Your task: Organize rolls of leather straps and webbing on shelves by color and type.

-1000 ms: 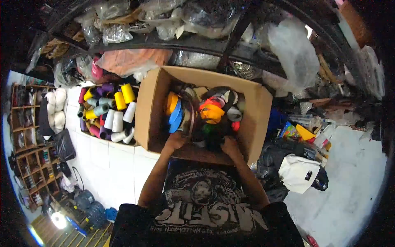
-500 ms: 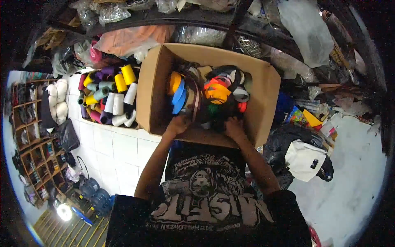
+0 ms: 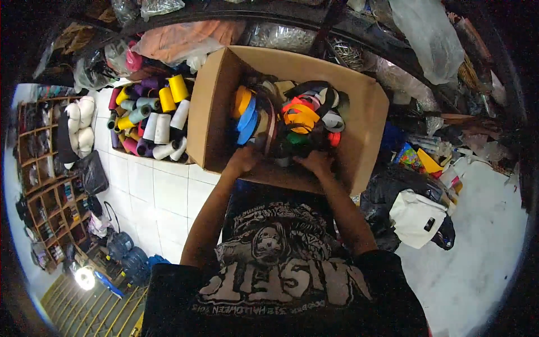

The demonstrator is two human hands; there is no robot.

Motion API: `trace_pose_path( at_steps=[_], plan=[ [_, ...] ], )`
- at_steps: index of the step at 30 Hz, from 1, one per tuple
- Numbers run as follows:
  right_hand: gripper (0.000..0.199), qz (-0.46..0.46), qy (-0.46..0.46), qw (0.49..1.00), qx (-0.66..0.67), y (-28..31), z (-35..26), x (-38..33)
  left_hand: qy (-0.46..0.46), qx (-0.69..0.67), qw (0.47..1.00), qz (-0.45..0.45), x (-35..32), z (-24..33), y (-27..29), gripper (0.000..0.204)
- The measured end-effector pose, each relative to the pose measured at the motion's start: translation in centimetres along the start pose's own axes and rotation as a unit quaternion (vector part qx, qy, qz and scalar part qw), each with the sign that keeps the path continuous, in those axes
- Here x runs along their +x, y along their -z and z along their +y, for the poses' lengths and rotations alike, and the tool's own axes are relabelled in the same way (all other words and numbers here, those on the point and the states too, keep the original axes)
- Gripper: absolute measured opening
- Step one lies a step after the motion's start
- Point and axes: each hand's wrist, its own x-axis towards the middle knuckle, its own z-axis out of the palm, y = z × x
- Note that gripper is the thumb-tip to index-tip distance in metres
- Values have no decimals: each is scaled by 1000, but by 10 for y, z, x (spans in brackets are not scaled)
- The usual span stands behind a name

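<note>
Both my hands reach over the near wall of an open cardboard box that holds many rolls of coloured ribbon or webbing. My left hand is closed at the left front, just below a blue roll; what its fingers grip, if anything, is hidden. At the right front, my right hand has its thumb spread toward the middle, and dark rolls hide its other fingertips in part. An orange roll and a green roll lie ahead of it. A grey-white roll sits farther right.
Left of the box stands a carton of thread cones in several colours. Bagged goods fill the shelf beyond. A white bag and black plastic bags lie to the right. A wooden pigeonhole rack is far left.
My right hand has shifted slightly up and toward the middle, its thumb now more spread. My left hand stays by the blue roll. The view has shifted a little with my head.
</note>
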Motion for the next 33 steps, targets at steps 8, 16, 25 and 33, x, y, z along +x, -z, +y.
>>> trace_pose_path(
  at_steps=[8,16,25,33],
  plan=[
    [75,106,-21,989,103,-5,10,23,-50,26,997,44,17,-29,-15,35],
    [55,49,67,883,462,-3,34,25,-59,28,997,45,16,-20,-13,33],
    [45,34,131,991,11,33,1,-24,-73,20,996,47,19,-39,-16,33],
    [26,41,221,958,-179,-6,18,-6,-93,-2,992,85,9,-18,-10,32]
  ],
)
